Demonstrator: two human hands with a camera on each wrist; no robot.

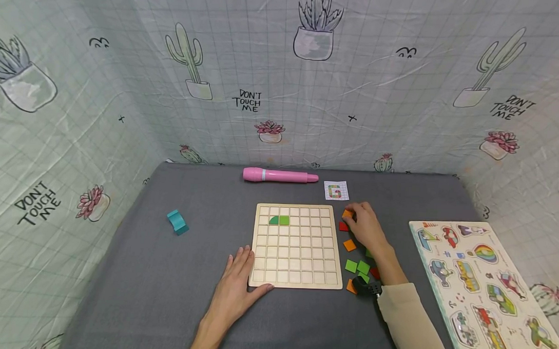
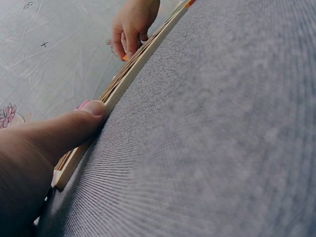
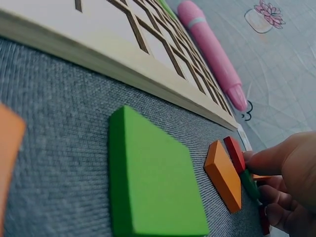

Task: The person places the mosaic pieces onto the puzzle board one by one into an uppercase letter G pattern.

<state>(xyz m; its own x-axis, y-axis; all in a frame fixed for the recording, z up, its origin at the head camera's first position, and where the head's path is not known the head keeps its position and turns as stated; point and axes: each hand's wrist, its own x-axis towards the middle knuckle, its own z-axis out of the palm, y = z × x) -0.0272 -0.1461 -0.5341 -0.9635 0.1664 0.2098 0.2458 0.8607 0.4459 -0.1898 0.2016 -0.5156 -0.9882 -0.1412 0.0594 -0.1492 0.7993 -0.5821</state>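
Right hand (image 1: 367,226) pinches the light, rigid orange tile (image 1: 348,214) by its edges, centre-right; flat left hand (image 1: 236,286) steadies the grid board (image 1: 297,245).

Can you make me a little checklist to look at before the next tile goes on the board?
1. Board held by left hand: ok, thumb on its edge.
2. Right hand has a tile: ok, fingertips pinch an orange tile.
3. Free squares: ok, only two green tiles placed.
4. Pattern card in sight: ok.
5. Spare tiles close: ok, right of board.
6. Which square next: cannot tell.
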